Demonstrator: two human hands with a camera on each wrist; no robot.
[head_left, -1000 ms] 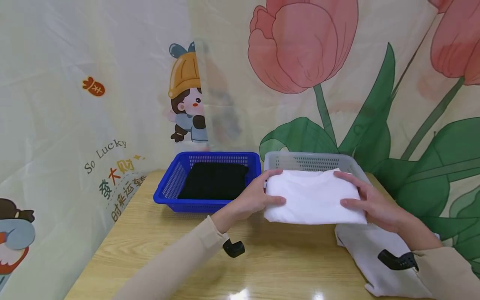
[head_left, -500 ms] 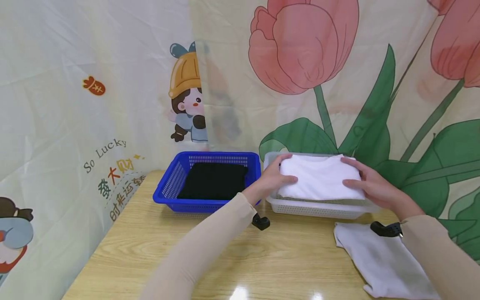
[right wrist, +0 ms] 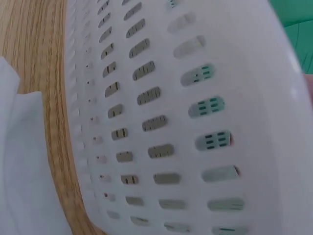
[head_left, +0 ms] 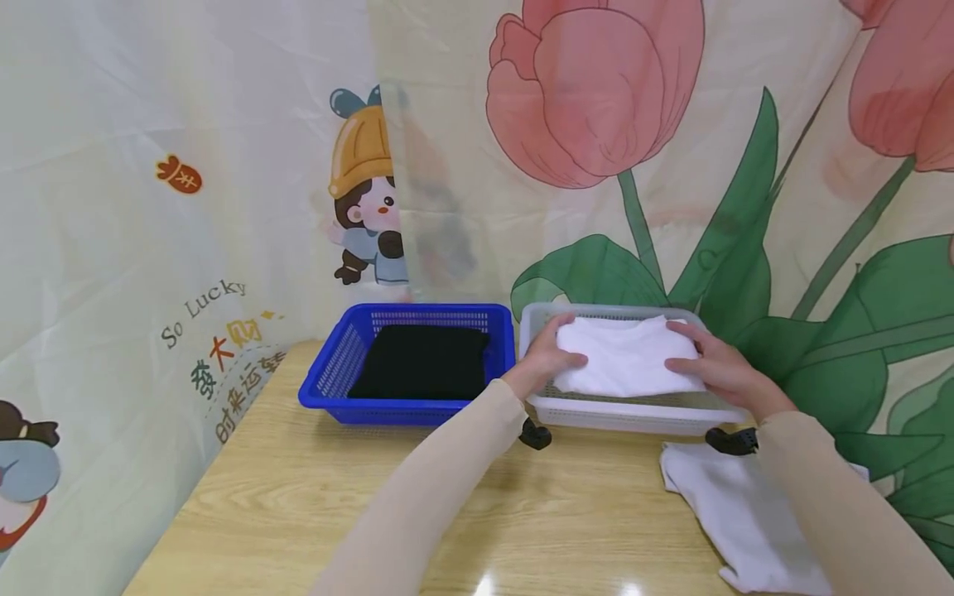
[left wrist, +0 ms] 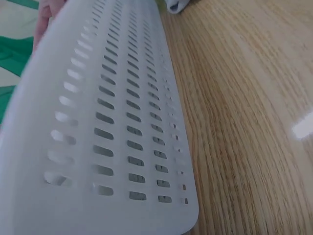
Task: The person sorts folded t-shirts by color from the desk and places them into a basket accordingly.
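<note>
A folded white shirt [head_left: 626,356] is held level by both hands within the outline of the white plastic basket [head_left: 641,416]. My left hand [head_left: 546,360] grips its left end, thumb on top. At the opposite end my right hand [head_left: 717,370] holds it in the same way, thumb and fingers over the cloth. Both wrist views are mostly filled by the basket's slotted wall [left wrist: 120,103], and the shirt is hidden there. Part of a hand [left wrist: 45,18] shows past the rim in the left wrist view.
To the left stands a blue basket [head_left: 402,405] with a folded black cloth [head_left: 421,362] inside. Another white garment [head_left: 745,513] lies on the wooden table [head_left: 298,513] at the front right, partly under the right sleeve. A printed curtain [head_left: 447,207] hangs close behind the baskets.
Both hands have carried the white shirt away from the body, from in front of the white basket to over its inside. In the last half second they shifted slightly closer together.
</note>
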